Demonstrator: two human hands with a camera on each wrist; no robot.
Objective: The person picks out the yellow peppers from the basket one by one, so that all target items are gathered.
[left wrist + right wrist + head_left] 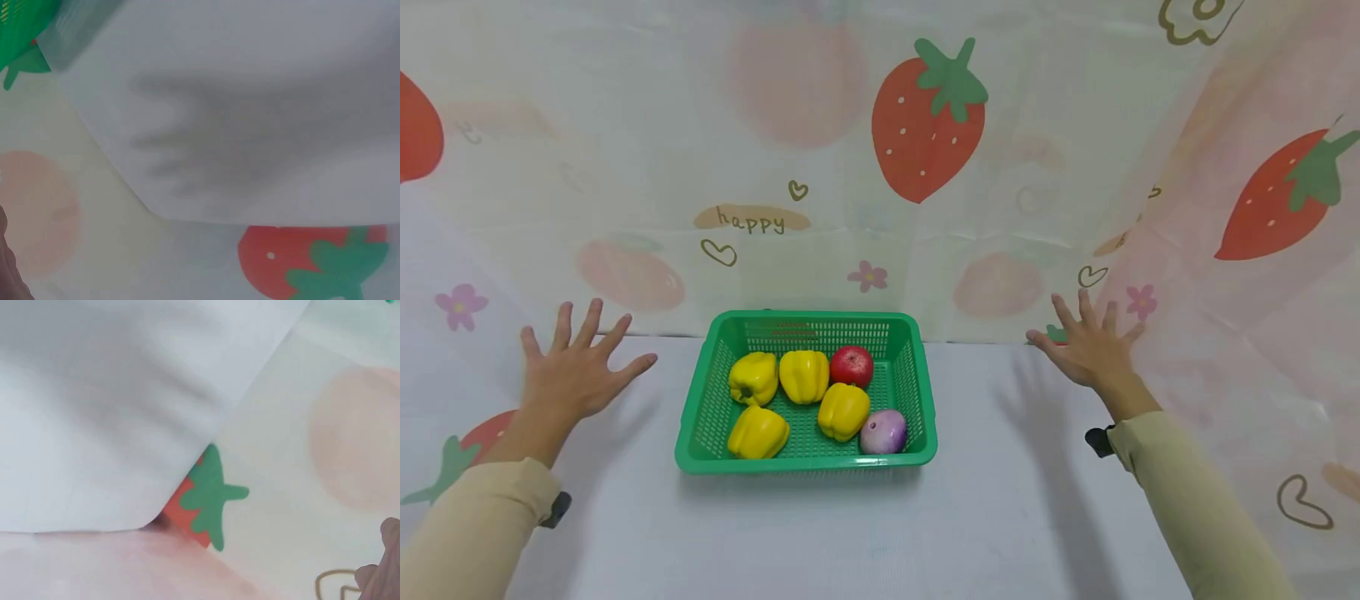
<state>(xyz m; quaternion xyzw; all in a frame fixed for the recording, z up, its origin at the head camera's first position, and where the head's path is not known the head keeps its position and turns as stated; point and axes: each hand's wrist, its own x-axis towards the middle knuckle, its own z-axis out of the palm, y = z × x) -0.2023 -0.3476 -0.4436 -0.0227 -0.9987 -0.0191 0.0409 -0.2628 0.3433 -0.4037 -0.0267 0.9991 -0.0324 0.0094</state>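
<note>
A green plastic basket (pixel 805 467) stands on the white table between my two hands. In it lie several yellow bell peppers (pixel 805 377), a red fruit (pixel 852 367) at the back right and a purple onion-like vegetable (pixel 883 432) in the front right corner. My left hand (pixel 571 371) hovers to the left of the basket, fingers spread and holding nothing. To the right, farther from the basket, my right hand (pixel 1092 346) is also raised with its fingers spread. Only a sliver of each hand shows in the wrist views.
The white tabletop (pixel 880 533) ends at a back edge just behind the basket. A curtain (pixel 850 242) printed with strawberries, hearts and flowers hangs behind the table and along both sides. Shadows of both arms fall on the tabletop.
</note>
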